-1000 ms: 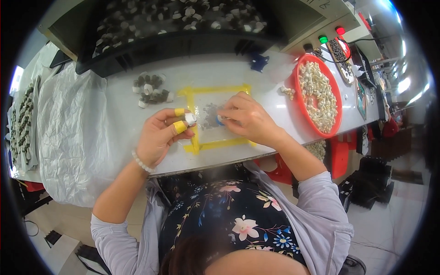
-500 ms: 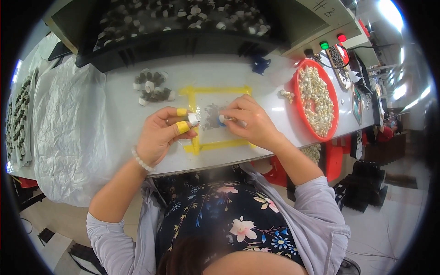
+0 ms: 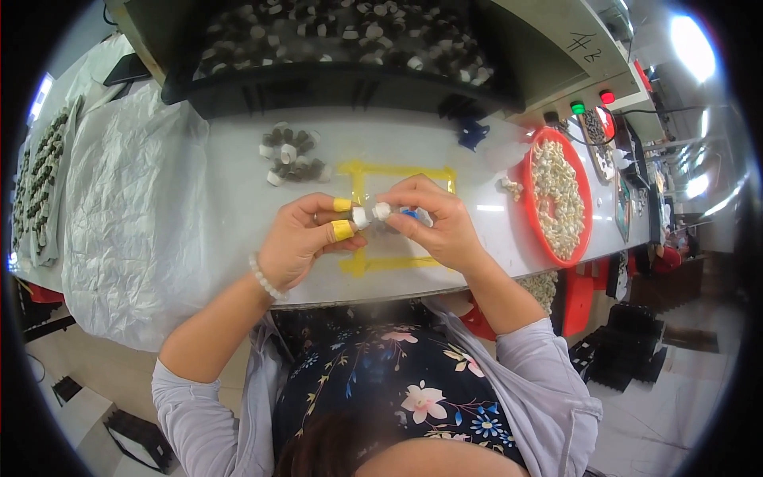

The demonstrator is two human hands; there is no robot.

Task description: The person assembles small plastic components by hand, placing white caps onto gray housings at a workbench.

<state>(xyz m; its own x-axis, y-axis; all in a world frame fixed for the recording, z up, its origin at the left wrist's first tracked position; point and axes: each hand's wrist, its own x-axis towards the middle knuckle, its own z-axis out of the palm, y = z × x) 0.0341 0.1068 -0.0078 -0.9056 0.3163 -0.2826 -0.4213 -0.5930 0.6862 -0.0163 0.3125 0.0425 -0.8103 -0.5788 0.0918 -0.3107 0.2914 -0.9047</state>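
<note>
Left hand (image 3: pixel 296 241) pinches a white bit (image 3: pixel 360 219); right hand (image 3: pixel 445 226) pinches another one (image 3: pixel 382 211), hiding some yellow tape (image 3: pixel 397 169) near a red bowl (image 3: pixel 528 187).

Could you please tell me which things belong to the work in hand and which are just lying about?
Apparently in use:
- white-ended piece in left hand
- white piece in right hand
- pile of similar pieces

Apparently lying about:
- crumpled plastic sheet
- dark blue item

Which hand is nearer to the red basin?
Right. The right hand is left of the basin, not touching it; the left hand is farther left, beyond the right hand.
</note>
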